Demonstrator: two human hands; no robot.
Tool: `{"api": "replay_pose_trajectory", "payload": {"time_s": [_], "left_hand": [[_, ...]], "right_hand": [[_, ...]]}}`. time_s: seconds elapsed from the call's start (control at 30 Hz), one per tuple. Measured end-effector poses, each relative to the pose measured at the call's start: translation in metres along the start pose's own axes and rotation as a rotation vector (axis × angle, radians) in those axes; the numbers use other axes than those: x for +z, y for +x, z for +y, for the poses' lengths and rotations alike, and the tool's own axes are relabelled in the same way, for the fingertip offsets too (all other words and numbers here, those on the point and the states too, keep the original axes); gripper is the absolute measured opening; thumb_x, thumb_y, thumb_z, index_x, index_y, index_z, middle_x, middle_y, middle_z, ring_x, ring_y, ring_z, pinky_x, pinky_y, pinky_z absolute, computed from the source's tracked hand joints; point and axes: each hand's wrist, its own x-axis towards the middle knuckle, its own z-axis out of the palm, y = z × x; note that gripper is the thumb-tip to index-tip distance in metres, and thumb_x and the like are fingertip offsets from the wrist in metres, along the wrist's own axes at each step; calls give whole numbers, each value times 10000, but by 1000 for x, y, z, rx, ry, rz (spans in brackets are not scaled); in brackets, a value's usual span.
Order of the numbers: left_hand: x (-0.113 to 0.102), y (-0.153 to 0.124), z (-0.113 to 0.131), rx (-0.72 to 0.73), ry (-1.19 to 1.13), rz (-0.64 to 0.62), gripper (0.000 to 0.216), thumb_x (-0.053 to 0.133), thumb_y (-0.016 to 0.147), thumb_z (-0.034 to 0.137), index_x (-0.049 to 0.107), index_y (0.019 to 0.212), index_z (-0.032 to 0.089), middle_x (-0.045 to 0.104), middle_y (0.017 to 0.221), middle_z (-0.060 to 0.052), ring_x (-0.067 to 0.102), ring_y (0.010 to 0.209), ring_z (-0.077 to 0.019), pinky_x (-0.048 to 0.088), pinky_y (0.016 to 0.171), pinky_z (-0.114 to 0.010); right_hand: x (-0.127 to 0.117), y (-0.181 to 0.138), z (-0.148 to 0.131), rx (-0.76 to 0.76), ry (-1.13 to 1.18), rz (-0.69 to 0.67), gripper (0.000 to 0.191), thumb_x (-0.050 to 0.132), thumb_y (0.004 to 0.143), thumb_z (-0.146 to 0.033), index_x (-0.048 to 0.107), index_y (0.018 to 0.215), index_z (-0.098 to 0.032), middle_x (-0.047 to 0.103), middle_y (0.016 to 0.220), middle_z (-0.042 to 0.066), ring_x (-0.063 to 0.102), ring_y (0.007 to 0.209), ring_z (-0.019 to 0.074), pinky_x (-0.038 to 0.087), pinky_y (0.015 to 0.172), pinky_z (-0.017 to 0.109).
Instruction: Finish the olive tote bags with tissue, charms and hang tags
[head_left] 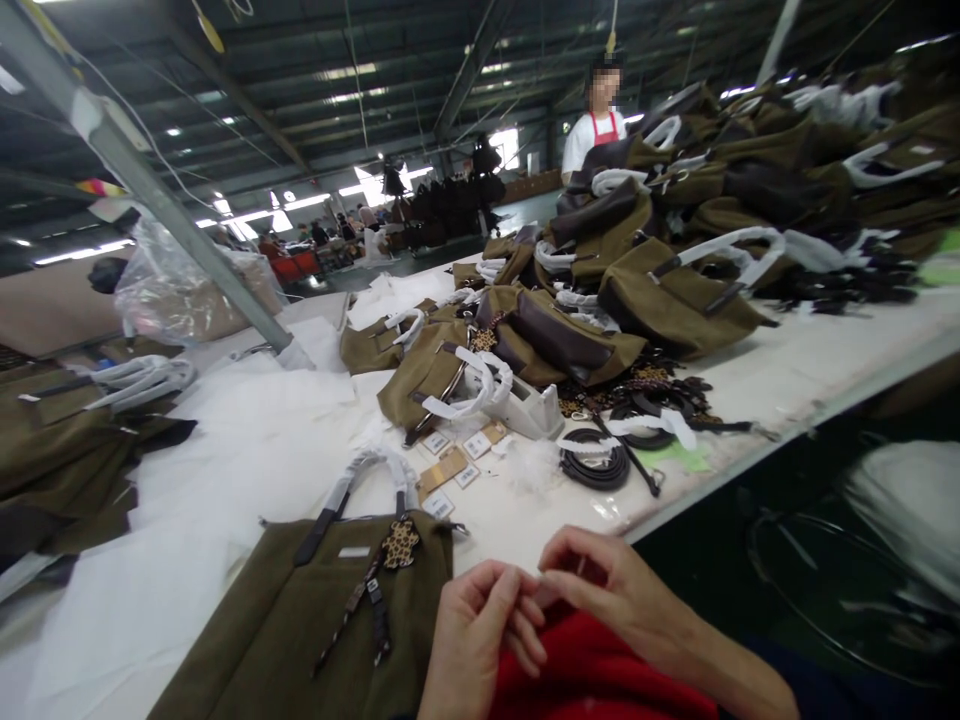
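My left hand [480, 630] and my right hand [607, 590] meet at the bottom centre, over a red garment [592, 670], fingertips pinched together on something too small to make out. Just left of my left hand lies an olive bag [300, 620] flat on the white table [787, 370], with a leopard-print charm [400, 545] and wrapped handles [367, 475]. Paper tags [450, 465] lie beyond it.
Heaps of olive bags [675, 250] with white-wrapped handles cover the table's far right, more at the left [67, 430]. Coiled black straps [600, 465] and a white tape dispenser [525, 405] sit mid-table. A person in a red apron [600, 125] stands at the back. A grey pole [172, 220] slants left.
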Motion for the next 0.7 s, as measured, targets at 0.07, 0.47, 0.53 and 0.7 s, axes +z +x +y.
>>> {"api": "replay_pose_trajectory", "payload": {"time_s": [0.07, 0.47, 0.53, 0.7], "left_hand": [[-1, -4, 2, -30, 41, -35, 408, 671, 841, 499, 657, 815, 91, 672, 631, -51, 595, 421, -89, 443, 396, -152], [-44, -11, 44, 129, 648, 179, 313, 580, 885, 478, 629, 986, 185, 630, 728, -20, 593, 628, -163, 428, 542, -246], [-70, 0, 55, 268, 1004, 397, 207, 584, 887, 397, 604, 986, 217, 634, 902, -30, 592, 776, -186, 442, 690, -291], [-114, 26, 50, 202, 1444, 594, 128, 559, 876, 346, 523, 899, 225, 586, 946, -40, 565, 917, -234, 392, 740, -315]], "right_hand": [[1, 14, -10, -65, -6, 23, 184, 654, 855, -316, 692, 906, -144, 635, 803, 22, 542, 701, 112, 420, 622, 203], [26, 54, -27, 29, 474, -186, 326, 674, 851, -449, 606, 861, -129, 619, 698, 1, 491, 470, 48, 353, 415, 138], [26, 66, -26, 7, 492, -189, 342, 668, 848, -458, 584, 853, -127, 660, 758, 36, 533, 475, 65, 348, 390, 143], [51, 107, -24, -67, 430, -244, 266, 628, 867, -406, 574, 873, -146, 632, 717, 10, 564, 508, 92, 384, 401, 156]]}}
